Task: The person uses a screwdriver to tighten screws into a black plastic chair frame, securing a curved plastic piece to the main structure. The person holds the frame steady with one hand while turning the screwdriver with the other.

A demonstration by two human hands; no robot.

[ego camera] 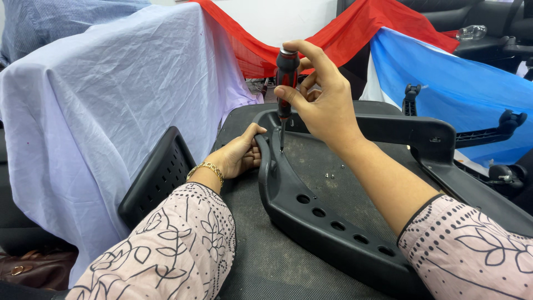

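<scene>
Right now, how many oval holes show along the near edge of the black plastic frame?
5, in a row on the black plastic frame: at and, running from near the left hand toward the right sleeve. More may be hidden behind the sleeve.

Screwdriver (287, 83): red-and-black handle, silvery cap and shaft. Armrest frame (311, 214): black plastic, row of dark oval holes. Seat pad (266, 261): dark grey, dusty fabric. Perforated panel (158, 175): black, dotted with small holes. Sleeves (177, 250): pale pink, black leaf outlines and dots. Bracelet (206, 168): gold. Draped cloths: pale lavender (111, 100), red (383, 22), bright blue (461, 89). Bag (33, 269): brown.
</scene>
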